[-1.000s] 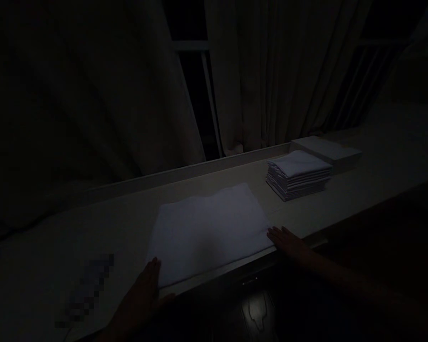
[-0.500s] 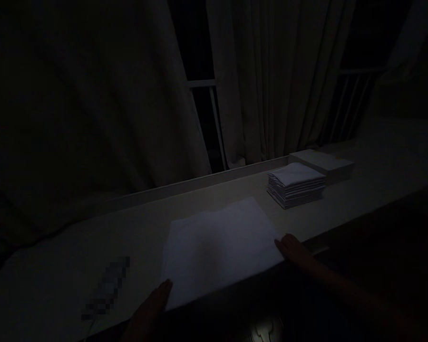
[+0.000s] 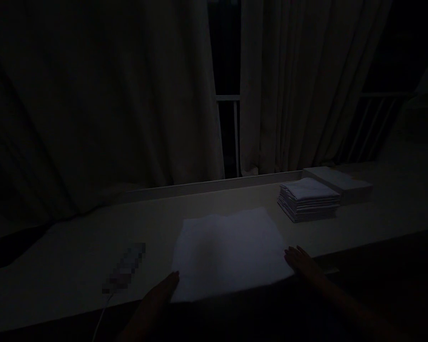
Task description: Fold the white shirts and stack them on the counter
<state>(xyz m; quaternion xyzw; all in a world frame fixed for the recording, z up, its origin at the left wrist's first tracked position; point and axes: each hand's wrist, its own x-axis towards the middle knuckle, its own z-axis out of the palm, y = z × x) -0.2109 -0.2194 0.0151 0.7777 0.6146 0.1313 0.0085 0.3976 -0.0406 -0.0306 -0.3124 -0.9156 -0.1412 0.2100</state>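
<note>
A white cloth (image 3: pixel 242 251) lies spread on the pale counter (image 3: pixel 157 209), its near edge at the counter's front edge. At the cloth's left edge, my left hand (image 3: pixel 163 287) touches the fabric with its fingers stretched out. My right hand (image 3: pixel 303 263) rests flat by the right edge, fingers extended and slightly apart. Beyond the right hand stands a neat stack of folded white cloths (image 3: pixel 308 199). The scene is very dark, so finer finger detail is hard to make out.
A white box (image 3: pixel 355 190) stands behind the stack. To the left lies a pixelated device (image 3: pixel 124 270) with a white cable (image 3: pixel 102 316) running off the front edge. Long curtains (image 3: pixel 164 95) hang behind the counter, with a railing (image 3: pixel 228 98) in the gap.
The view has shifted, so everything sits differently in the picture. The right hand's fingers have come off the cloth's corner and now lie flatter beside it. The cloth stays spread.
</note>
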